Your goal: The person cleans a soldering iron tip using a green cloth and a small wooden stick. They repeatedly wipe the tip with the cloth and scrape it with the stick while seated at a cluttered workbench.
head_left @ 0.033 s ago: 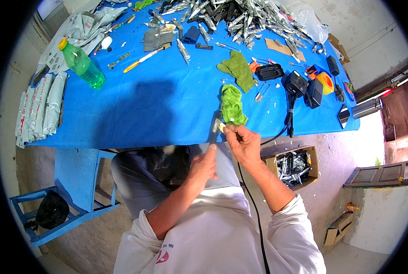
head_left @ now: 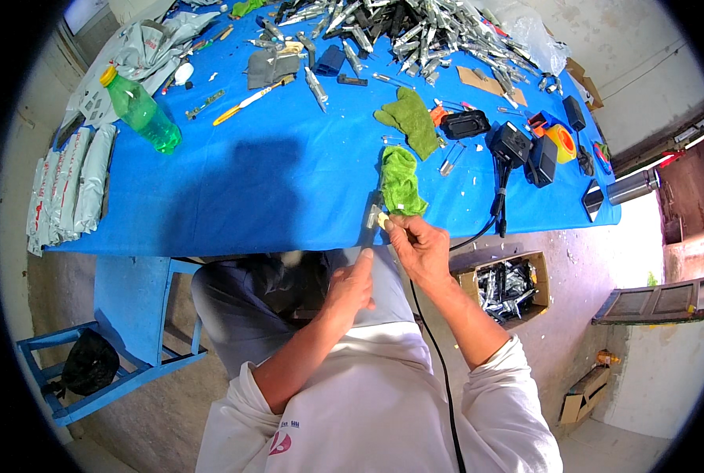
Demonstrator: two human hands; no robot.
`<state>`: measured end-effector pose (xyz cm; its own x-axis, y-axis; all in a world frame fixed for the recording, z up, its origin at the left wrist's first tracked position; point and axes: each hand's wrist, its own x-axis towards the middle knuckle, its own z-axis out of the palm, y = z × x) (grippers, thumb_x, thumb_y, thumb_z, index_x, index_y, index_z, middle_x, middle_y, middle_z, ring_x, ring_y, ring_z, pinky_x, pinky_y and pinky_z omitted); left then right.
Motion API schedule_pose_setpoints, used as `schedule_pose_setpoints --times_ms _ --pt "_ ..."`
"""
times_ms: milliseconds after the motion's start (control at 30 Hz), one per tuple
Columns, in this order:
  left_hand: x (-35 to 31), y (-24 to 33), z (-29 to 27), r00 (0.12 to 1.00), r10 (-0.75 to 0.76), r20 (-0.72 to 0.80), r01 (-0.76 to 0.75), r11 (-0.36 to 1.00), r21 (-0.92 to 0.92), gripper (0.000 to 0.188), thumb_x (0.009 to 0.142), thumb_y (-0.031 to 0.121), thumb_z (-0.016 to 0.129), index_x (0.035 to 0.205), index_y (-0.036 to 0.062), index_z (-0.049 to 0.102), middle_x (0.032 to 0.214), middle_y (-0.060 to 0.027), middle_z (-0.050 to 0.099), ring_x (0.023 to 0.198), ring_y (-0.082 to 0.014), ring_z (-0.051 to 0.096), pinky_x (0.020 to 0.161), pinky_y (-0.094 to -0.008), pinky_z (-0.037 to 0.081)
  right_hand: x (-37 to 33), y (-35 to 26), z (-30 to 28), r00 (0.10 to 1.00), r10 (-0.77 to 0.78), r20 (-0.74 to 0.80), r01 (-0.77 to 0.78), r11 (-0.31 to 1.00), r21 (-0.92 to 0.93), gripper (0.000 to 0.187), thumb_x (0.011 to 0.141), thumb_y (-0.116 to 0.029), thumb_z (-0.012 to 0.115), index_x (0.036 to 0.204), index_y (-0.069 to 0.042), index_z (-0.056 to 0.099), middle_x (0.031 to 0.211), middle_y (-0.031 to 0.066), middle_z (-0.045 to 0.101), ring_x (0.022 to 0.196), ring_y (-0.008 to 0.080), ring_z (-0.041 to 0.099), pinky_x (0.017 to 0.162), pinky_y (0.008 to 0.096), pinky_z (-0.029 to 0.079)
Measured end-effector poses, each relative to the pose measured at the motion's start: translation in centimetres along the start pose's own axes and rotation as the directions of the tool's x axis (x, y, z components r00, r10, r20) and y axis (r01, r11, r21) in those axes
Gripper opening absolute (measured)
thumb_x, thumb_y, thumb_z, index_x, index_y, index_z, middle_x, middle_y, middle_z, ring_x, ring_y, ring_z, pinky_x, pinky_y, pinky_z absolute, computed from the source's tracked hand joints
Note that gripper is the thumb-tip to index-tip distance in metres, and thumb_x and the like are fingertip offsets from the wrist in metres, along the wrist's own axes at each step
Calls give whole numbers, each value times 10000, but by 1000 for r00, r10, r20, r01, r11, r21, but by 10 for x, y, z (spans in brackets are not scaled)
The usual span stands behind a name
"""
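My left hand (head_left: 351,287) grips the lower end of a slim grey device (head_left: 370,224) at the table's front edge. Pinched between the thumb and finger of my right hand (head_left: 421,249) is a small pale-yellow piece (head_left: 382,220), pressed against the device's side; its kind is too small to make out. Just beyond my hands lies a bright green cloth (head_left: 400,183) on the blue-covered table (head_left: 202,189). A darker green cloth (head_left: 412,123) rests farther back.
A green bottle (head_left: 140,110) and wrapped white packs (head_left: 74,185) occupy the left side. At the back is a heap of slim packaged devices (head_left: 415,35). Black power adapters (head_left: 511,144) and an orange tape roll (head_left: 561,143) sit right. Below, a carton (head_left: 543,277) holds more packaged pieces.
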<state>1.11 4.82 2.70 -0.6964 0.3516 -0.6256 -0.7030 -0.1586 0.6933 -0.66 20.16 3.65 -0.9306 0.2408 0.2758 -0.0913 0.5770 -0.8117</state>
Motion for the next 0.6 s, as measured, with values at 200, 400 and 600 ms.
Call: schedule_pose_setpoints --times_ms 200,400,600 --pt "1 -2 0 1000 -5 -3 5 1000 -2 540 956 511 488 578 176 299 493 50 276 415 -88 260 490 -314 414 0 6 -2 998 -25 52 25 1000 -16 111 822 -173 706 867 -72 715 643 128 638 514 219 614 498 329 467" --pt "1 -6 -1 1000 -11 -1 11 1000 -5 538 956 507 488 578 176 297 491 50 269 414 -88 257 490 -313 413 5 2 -10 985 -1 171 17 995 -95 121 821 -177 713 865 -64 709 660 122 648 515 195 596 507 316 466" --pt "1 -4 -2 1000 -3 -22 3 1000 8 546 942 510 514 568 178 296 489 47 282 415 -90 266 496 -319 416 9 1 -9 962 175 210 -241 907 345 137 896 -114 675 899 22 688 708 -23 618 636 29 490 547 214 416"
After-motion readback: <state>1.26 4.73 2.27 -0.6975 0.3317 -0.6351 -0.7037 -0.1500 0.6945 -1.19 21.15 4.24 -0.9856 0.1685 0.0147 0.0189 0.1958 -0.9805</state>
